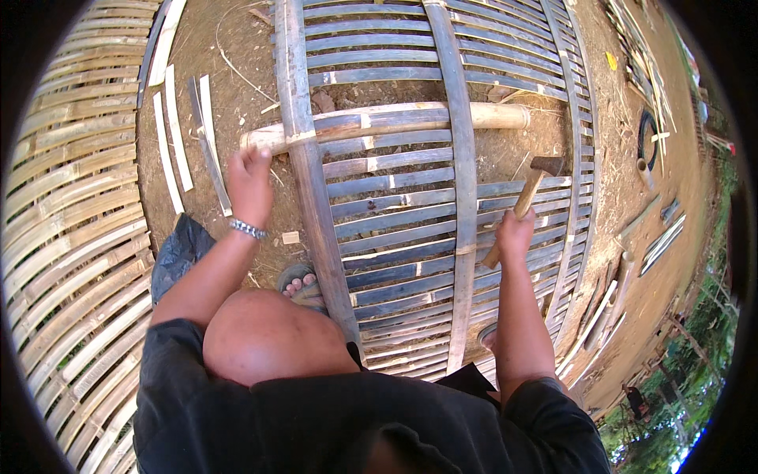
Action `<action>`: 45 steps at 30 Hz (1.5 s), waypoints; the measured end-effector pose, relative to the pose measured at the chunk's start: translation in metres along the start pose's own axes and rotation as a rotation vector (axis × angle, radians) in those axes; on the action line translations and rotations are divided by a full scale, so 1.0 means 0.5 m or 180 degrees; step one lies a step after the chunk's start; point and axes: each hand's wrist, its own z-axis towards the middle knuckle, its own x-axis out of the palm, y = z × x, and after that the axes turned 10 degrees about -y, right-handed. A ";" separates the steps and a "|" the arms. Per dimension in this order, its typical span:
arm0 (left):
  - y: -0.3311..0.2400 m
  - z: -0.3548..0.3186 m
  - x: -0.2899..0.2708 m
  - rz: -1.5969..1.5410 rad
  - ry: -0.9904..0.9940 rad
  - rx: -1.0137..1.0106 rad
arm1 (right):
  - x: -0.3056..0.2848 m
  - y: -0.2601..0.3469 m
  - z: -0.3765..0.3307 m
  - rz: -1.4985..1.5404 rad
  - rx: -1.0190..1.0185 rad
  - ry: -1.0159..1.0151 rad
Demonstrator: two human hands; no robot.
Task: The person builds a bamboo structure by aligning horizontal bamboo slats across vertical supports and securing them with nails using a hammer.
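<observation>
My right hand (515, 235) is closed round the wooden handle of a hammer (527, 193), its dark head raised over the right part of a bamboo slat panel (403, 209). At the panel's left edge, my left hand (250, 186) is beside the left end of a round bamboo pole (501, 116). Its fingers are loosely bent and apart, with nothing visibly gripped; whether the fingertips touch the pole cannot be made out. The pole lies crosswise beneath the panel. Dark slats cross the long rails (464, 174), and a slat (387, 121) lies above the pole.
Another slatted bamboo panel (75, 205) lies at the left. Loose strips (175, 130) and a black plastic sheet (180, 249) are on the ground between the panels. My sandalled foot (302, 286) is beside the left rail. Bamboo pieces (608, 312) and a black coil (647, 138) lie at the right.
</observation>
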 end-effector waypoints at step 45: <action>-0.014 -0.149 -0.034 -0.1738 0.2544 -0.1784 | 0.171 0.300 0.262 0.2706 0.1998 0.1086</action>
